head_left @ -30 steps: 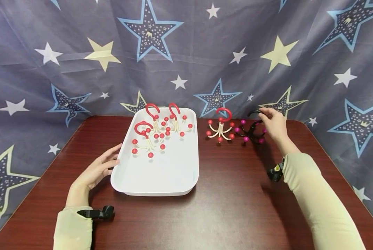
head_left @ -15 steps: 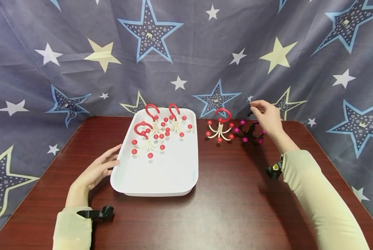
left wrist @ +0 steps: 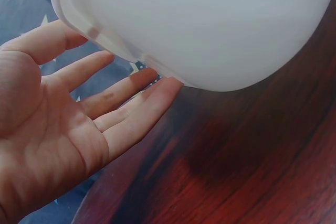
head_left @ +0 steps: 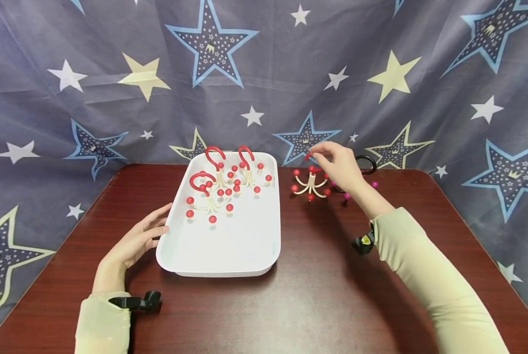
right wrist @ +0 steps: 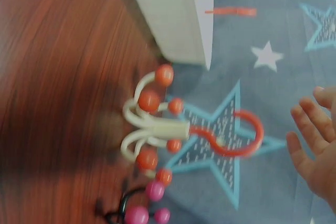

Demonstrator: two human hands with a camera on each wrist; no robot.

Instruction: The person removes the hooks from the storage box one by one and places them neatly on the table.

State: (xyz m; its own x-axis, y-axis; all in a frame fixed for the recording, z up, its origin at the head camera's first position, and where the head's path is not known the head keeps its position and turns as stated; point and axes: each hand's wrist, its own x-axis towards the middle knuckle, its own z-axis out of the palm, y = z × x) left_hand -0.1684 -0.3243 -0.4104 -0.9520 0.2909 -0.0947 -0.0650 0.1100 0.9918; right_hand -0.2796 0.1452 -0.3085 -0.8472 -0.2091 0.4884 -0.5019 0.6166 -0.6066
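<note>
I set my clock on the middle of the white tray [head_left: 233, 246] in the head feed. Between two and three o'clock I have the right hand [head_left: 341, 166] out over the dark red-brown surface [head_left: 317, 295]. Its fingers are released and loosely bent near a red hook; my right-wrist feed, a little blurred, shows a gap between them and that hook. The hook tops a cream stand [head_left: 311, 183], upright on the surface just beside the tray, also between two and three, its curved arms ending in red balls. Farther out the same way I get a black stand [head_left: 374, 165] with magenta balls, partly hidden by the right hand.

The left hand [head_left: 135, 241] is between eight and nine, palm toward the tray, its fingers released and extended, with tips against the tray's outer side.

Inside the tray I count three more cream stands with red hooks and red balls, gathered toward the far end: the front stand [head_left: 211, 204] at eleven, the middle stand [head_left: 220, 179] at twelve and the far stand [head_left: 249, 178] a little past one. Their arms overlap in my view, so I cannot tell whether they touch. Past them, at twelve, hangs a grey-blue cloth [head_left: 166, 113] printed with stars.
</note>
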